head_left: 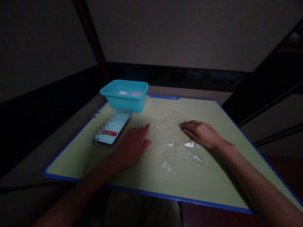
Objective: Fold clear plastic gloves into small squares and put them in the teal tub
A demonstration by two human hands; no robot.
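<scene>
A clear, thin plastic disposable glove [169, 154] lies spread and creased on the pale yellow-green tabletop [208, 176], its finger-like lobes pointing toward me. At its left edge is my left hand [133, 143], fingers stretched forward and thumb apart, touching or just over the film. My right hand [200, 132] rests palm down on the glove's right side, its fingers extended leftward over the plastic. Neither hand visibly grasps anything. The see-through film makes the glove's far outline hard to follow.
A phone [115, 126] with a lit screen lies left of my left hand. Behind it, a turquoise plastic basket [125, 99] holds whitish, clear material. Blue edging [165, 197] runs round the table. Dark-trimmed panels [175, 37] stand close behind.
</scene>
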